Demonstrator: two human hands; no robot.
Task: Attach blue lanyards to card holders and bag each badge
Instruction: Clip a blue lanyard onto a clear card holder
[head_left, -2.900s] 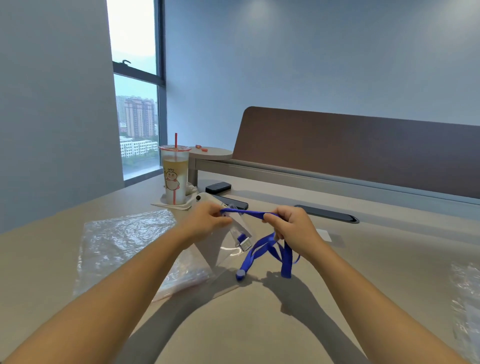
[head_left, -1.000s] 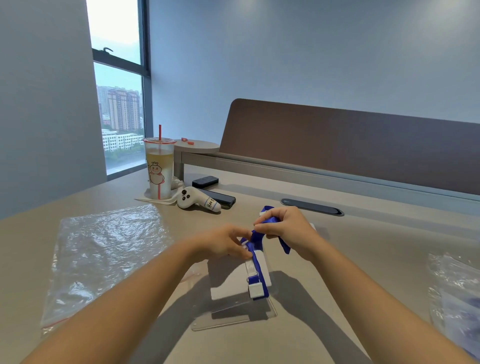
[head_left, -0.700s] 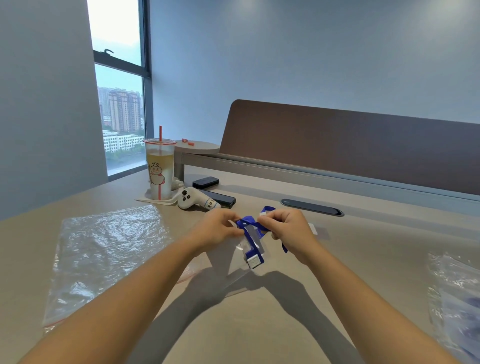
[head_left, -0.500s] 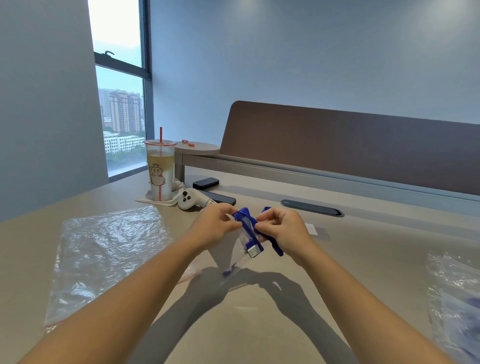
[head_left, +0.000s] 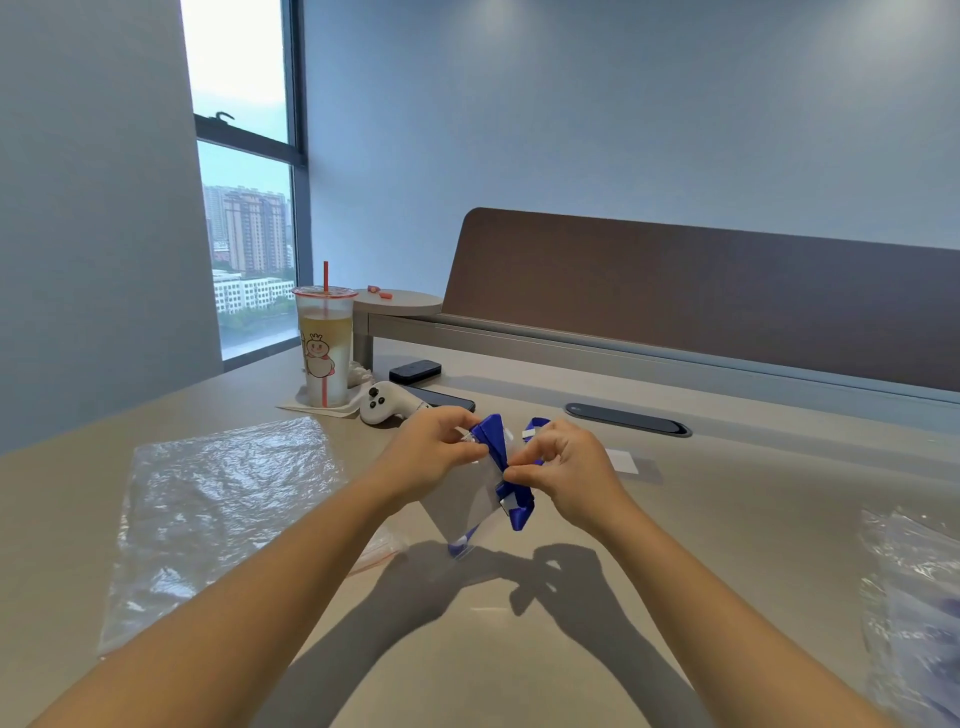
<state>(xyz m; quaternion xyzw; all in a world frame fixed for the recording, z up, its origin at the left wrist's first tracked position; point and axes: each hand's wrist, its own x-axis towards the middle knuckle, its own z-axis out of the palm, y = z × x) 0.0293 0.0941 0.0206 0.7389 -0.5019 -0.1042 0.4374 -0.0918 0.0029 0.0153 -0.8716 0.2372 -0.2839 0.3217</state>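
Both the left hand (head_left: 431, 457) and right hand (head_left: 566, 475) pinch the folded lanyard (head_left: 501, 467), hanging lengthwise downward.

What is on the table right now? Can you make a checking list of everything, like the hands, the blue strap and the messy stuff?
Surface: beige table, shadows of the arms on it.
Job's things: blue lanyard bunched over the clear card holder, both held above the table; flat plastic bag lies at left; more plastic bags at the right edge.
Clutter: drink cup with red straw, white controller, two dark devices behind it, small white slip.
Hands: left hand pinches the holder's top; right hand pinches the lanyard.
Cables: nothing seen; a dark cable hatch is shut.
Surroundings: brown divider panel, window, blue-grey walls.
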